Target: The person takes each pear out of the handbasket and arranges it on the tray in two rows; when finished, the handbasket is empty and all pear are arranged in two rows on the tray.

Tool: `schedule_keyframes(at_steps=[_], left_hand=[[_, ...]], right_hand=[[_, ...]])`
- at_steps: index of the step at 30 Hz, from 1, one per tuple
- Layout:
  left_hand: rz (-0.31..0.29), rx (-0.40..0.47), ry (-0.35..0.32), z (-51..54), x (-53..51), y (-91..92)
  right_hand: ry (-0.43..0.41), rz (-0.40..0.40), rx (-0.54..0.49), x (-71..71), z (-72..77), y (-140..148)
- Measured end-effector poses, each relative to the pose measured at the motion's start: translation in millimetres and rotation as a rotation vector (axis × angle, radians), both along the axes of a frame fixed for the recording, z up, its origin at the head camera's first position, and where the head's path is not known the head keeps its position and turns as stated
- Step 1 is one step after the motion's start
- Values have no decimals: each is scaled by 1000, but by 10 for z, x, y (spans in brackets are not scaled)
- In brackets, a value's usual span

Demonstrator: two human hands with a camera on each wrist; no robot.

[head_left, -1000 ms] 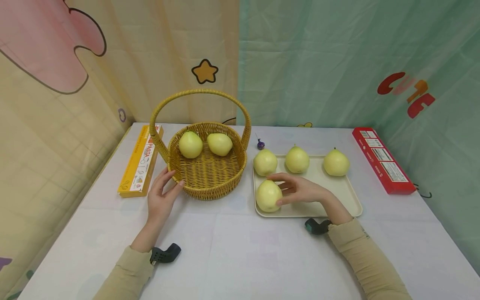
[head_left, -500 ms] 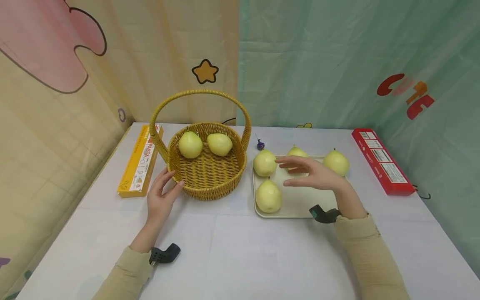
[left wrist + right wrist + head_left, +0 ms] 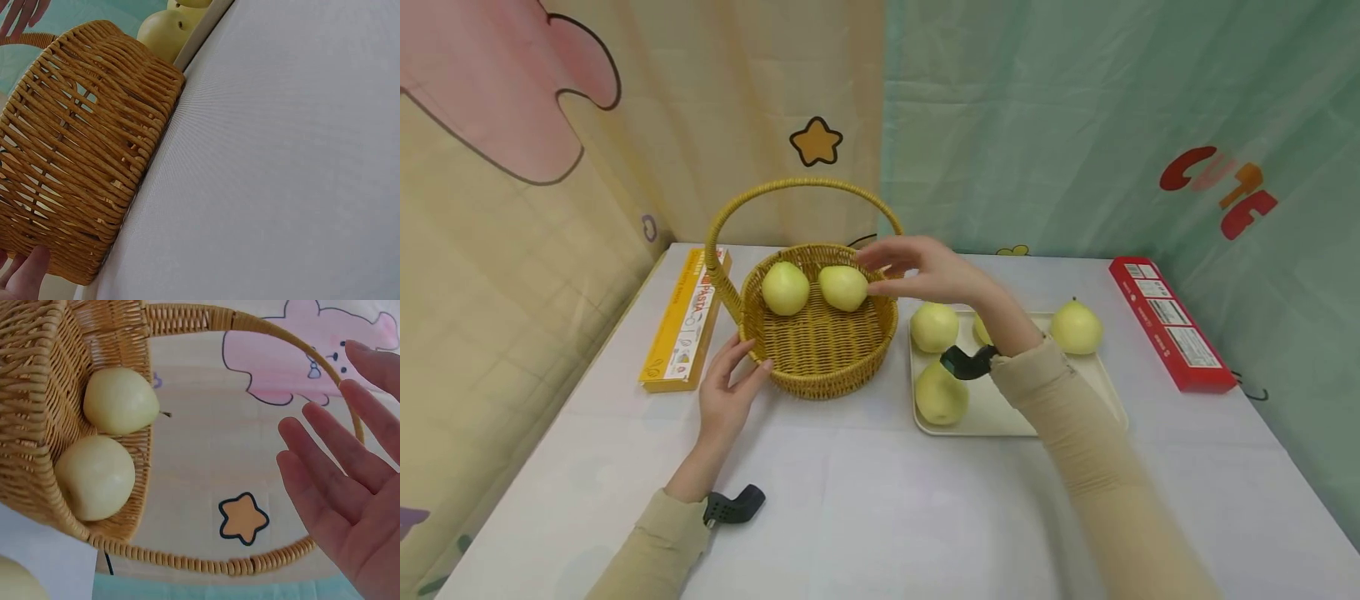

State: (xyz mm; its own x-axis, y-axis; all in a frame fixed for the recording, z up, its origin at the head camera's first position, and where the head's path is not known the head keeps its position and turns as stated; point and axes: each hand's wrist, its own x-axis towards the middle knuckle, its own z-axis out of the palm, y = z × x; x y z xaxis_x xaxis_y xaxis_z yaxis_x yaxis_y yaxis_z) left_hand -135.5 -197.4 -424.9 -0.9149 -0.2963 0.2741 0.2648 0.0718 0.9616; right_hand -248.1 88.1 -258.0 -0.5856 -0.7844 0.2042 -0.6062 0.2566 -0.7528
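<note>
The wicker basket (image 3: 816, 387) with a tall handle stands left of centre. Inside lie two pale yellow-green pears, a left pear (image 3: 786, 289) and a right pear (image 3: 842, 288). My left hand (image 3: 724, 396) touches the basket's near left side with thumb and fingertips; its thumb (image 3: 30, 275) lies against the outer weave. Over the basket's right rim hovers my right hand (image 3: 925, 268), fingers spread and nothing in them. In the right wrist view, a gap separates that hand (image 3: 356, 481) from the pears. Several more pears, including a front pear (image 3: 942, 394), rest on the cream tray (image 3: 1000, 417).
A yellow pasta box (image 3: 681, 333) lies left of the basket. At the far right lies a red box (image 3: 1172, 323). A patterned curtain (image 3: 1037, 125) hangs behind the white-covered table (image 3: 865, 508). The right forearm partly hides a pear (image 3: 982, 331) on the tray.
My right hand has left the front pear on the tray, risen and moved left to the basket. The front pear stays on the tray. My left hand keeps its place.
</note>
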Motion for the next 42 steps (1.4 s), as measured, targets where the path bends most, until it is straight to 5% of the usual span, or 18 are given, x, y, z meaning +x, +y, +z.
schedule_keyframes(at_steps=[7, 15, 31, 42], left_hand=[[-5, 7, 4, 7, -5, 15], [-10, 11, -1, 26, -7, 12], [1, 24, 7, -3, -15, 28], [-9, 21, 64, -22, -4, 11]], right_hand=[[-20, -24, 73, -252, -69, -512], [-34, -61, 44, -462, -237, -802], [-38, -98, 205, -725, -488, -872], [-71, -147, 208, -809, -596, -850]])
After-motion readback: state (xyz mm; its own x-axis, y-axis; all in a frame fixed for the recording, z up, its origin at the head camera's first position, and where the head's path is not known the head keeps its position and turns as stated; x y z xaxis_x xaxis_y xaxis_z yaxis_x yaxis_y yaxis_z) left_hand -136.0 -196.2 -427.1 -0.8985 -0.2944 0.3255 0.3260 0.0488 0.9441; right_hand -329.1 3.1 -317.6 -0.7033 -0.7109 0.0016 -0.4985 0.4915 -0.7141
